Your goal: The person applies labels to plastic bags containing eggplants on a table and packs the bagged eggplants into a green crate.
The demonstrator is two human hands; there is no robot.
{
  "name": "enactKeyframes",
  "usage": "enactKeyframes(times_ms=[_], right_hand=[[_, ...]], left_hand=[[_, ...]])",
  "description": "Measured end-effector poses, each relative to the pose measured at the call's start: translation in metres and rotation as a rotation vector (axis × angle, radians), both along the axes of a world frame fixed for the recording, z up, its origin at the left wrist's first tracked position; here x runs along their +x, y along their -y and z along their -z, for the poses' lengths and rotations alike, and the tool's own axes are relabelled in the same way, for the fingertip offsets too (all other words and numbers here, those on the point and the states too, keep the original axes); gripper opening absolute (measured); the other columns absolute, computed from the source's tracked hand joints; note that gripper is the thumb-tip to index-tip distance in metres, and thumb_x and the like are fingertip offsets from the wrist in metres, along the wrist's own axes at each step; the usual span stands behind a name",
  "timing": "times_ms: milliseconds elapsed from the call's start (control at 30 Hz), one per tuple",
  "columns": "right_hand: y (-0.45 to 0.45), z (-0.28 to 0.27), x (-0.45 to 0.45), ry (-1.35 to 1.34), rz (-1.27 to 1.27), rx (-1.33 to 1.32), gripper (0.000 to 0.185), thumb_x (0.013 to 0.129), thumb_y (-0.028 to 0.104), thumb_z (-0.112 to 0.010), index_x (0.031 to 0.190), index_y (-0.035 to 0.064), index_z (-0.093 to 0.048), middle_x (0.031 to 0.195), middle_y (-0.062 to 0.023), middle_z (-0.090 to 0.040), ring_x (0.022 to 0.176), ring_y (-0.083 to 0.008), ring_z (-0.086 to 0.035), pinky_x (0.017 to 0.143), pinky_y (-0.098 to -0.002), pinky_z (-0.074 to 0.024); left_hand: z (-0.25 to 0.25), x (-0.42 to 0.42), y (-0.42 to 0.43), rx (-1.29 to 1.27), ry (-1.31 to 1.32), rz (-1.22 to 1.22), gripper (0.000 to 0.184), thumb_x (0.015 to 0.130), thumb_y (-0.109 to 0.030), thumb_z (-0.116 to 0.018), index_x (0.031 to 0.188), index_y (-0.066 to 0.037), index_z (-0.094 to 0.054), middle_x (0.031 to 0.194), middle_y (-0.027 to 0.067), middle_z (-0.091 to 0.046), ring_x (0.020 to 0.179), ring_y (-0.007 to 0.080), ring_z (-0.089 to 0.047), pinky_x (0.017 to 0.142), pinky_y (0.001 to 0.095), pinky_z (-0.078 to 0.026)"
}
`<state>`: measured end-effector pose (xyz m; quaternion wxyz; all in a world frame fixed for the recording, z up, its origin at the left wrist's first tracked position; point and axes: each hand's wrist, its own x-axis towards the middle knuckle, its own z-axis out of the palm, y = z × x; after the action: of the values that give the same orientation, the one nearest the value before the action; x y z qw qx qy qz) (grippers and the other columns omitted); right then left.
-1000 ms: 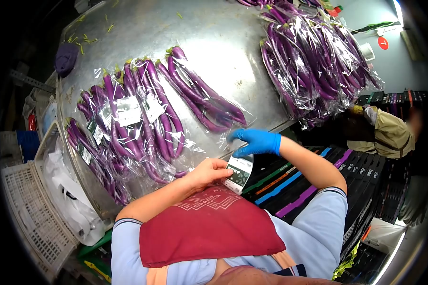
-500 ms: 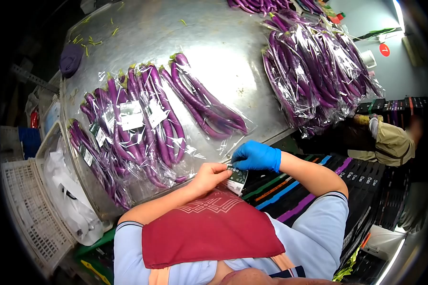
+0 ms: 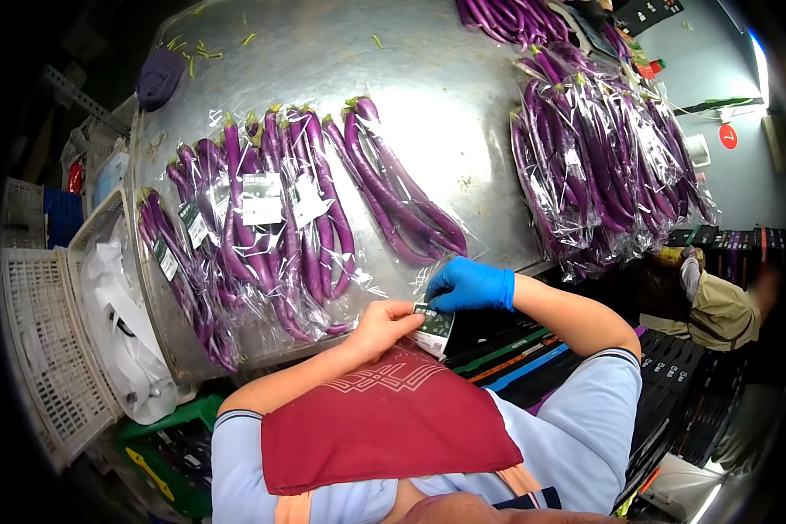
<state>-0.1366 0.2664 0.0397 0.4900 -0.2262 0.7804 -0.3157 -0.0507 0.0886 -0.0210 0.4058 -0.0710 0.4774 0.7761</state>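
My bare left hand (image 3: 382, 327) pinches the edge of a dark green and white printed label (image 3: 434, 332) just above my red apron. My right hand (image 3: 472, 285), in a blue glove, is closed at the label's upper edge, its fingertips bent down and partly hidden. Just beyond my hands, a clear bag of long purple eggplants (image 3: 393, 192) lies on the metal table (image 3: 445, 79). To its left, several bagged eggplants (image 3: 275, 210) rest side by side, some with similar labels (image 3: 262, 199) on them.
A large pile of bagged eggplants (image 3: 603, 166) covers the table's right side, with more eggplants (image 3: 515, 19) behind. Stacked black crates (image 3: 672, 375) stand to my right. White baskets (image 3: 52, 332) are at the left. Another person's sleeve (image 3: 720, 301) shows at the right.
The table and its bags have shifted rightward in view as my head or body turned slightly. Both hands stay at the label in nearly the same pose.
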Motion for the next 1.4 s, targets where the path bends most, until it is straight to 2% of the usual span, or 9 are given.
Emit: enactKeyframes(times_ms=[333,533,633,733,900,1000,1200,1233,1400], right_hand=[[-0.027,0.006,-0.05,-0.025,0.389,0.04,0.022,0.071,0.017,-0.056,0.086,0.001,-0.061,0.074,-0.0113,-0.061,0.067,-0.0136,-0.055,0.067,-0.0283,-0.0457],[0.001,-0.017,-0.145,-0.578,0.245,0.025,0.018,0.073,0.012,-0.056,0.084,-0.0011,-0.059,0.076,-0.0141,-0.06,0.068,-0.0163,-0.057,0.066,-0.0275,-0.0443],[0.033,-0.022,-0.161,-1.325,0.255,-0.316,0.013,0.074,0.012,-0.058,0.081,0.0019,-0.057,0.075,-0.0126,-0.057,0.069,-0.0263,-0.056,0.063,-0.0316,-0.0443],[0.051,-0.016,-0.151,-1.922,-0.022,-0.285,0.015,0.069,0.014,-0.057,0.082,0.0094,-0.054,0.085,-0.0056,-0.056,0.079,-0.0207,-0.054,0.067,-0.0317,-0.0431],[0.022,0.093,-0.095,-1.568,-0.328,-0.101,0.019,0.067,0.013,-0.05,0.084,0.0046,-0.054,0.096,-0.0072,-0.053,0.093,-0.0218,-0.05,0.079,-0.0362,-0.0387],[0.015,0.091,-0.073,-1.516,-0.225,-0.103,0.023,0.068,0.014,-0.053,0.088,0.0037,-0.054,0.095,-0.0083,-0.053,0.092,-0.0207,-0.051,0.079,-0.0355,-0.038],[0.003,0.098,-0.08,-0.948,0.402,0.031,0.057,0.072,0.03,-0.061,0.114,-0.0041,-0.042,0.104,-0.0189,-0.052,0.093,-0.0312,-0.052,0.083,-0.0358,-0.0392],[-0.001,0.112,-0.087,-0.35,0.611,-0.089,0.075,0.07,0.034,-0.066,0.123,-0.0062,-0.031,0.109,-0.0226,-0.05,0.097,-0.0305,-0.052,0.084,-0.034,-0.0402],[0.017,0.127,-0.081,0.195,0.684,-0.297,0.059,0.071,0.022,-0.066,0.117,-0.0047,-0.041,0.105,-0.012,-0.054,0.095,-0.0163,-0.052,0.081,-0.0263,-0.0416]], left_hand=[[0.01,0.005,-0.004,0.102,0.127,0.031,0.027,0.079,-0.003,-0.055,0.104,0.007,-0.053,0.092,0.0097,-0.06,0.079,0.0123,-0.058,0.07,0.023,-0.046],[0.01,0.01,-0.006,0.09,0.108,0.239,0.025,0.079,-0.007,-0.055,0.101,0.005,-0.055,0.085,0.0083,-0.061,0.073,0.0094,-0.056,0.063,0.0218,-0.045],[0.01,0.009,-0.006,0.083,0.057,0.286,0.017,0.079,-0.01,-0.055,0.092,0.002,-0.058,0.074,0.0023,-0.058,0.064,0.006,-0.051,0.058,0.0204,-0.042],[0.017,0.01,-0.006,0.025,0.018,0.318,0.013,0.079,-0.012,-0.055,0.084,0.0,-0.058,0.067,-0.0011,-0.053,0.06,0.0044,-0.047,0.055,0.0203,-0.04],[0.025,0.011,-0.004,0.028,0.053,0.296,0.015,0.079,-0.011,-0.056,0.09,-0.001,-0.058,0.071,-0.0013,-0.054,0.062,0.0039,-0.048,0.055,0.0196,-0.039],[0.031,0.008,-0.005,0.057,0.086,0.318,0.024,0.079,-0.01,-0.058,0.101,-0.001,-0.057,0.081,-0.0001,-0.058,0.066,0.0036,-0.05,0.059,0.0185,-0.041],[0.023,0.002,-0.006,0.073,0.102,0.311,0.025,0.079,-0.011,-0.058,0.102,-0.001,-0.057,0.077,-0.0009,-0.058,0.063,0.0032,-0.048,0.056,0.0182,-0.039],[0.021,0.001,-0.006,0.057,0.086,0.32,0.025,0.079,-0.011,-0.058,0.102,-0.001,-0.057,0.076,-0.0012,-0.058,0.062,0.0032,-0.048,0.056,0.0182,-0.039],[0.018,0.005,-0.003,0.049,0.086,0.301,0.02,0.078,-0.011,-0.057,0.094,-0.001,-0.06,0.075,-0.0008,-0.058,0.064,0.0038,-0.049,0.056,0.0192,-0.039]])
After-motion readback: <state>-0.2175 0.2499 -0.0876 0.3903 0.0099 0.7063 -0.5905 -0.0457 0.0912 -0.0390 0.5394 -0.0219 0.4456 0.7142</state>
